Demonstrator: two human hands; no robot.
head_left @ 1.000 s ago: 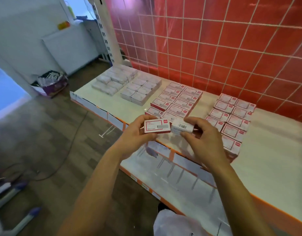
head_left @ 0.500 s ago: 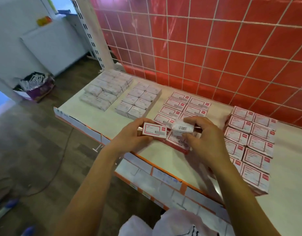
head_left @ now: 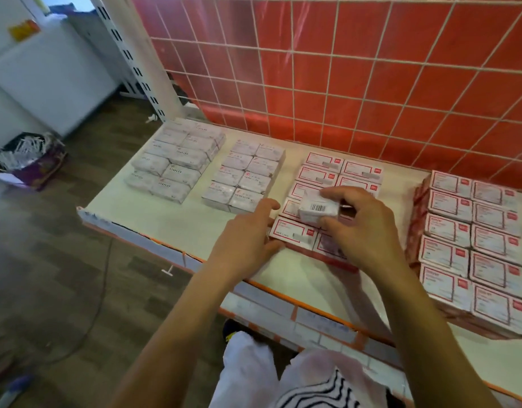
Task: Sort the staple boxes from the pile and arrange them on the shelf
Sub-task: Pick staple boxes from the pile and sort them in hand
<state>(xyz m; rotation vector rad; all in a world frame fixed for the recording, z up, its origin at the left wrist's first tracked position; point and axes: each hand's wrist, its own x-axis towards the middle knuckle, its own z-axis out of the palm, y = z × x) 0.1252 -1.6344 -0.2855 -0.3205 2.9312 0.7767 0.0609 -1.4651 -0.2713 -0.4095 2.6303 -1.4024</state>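
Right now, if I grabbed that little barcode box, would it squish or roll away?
Probably stiff: the box shows square edges while the right hand pinches it. Likely light, since that pinch alone holds it up, though staples could make it heavy for its size. It shouldn't roll; its sides are flat.

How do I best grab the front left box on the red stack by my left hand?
Probably by its free left end and front edge, coming from the front-left: the box lies flat, with neighbours tight against its right and back.
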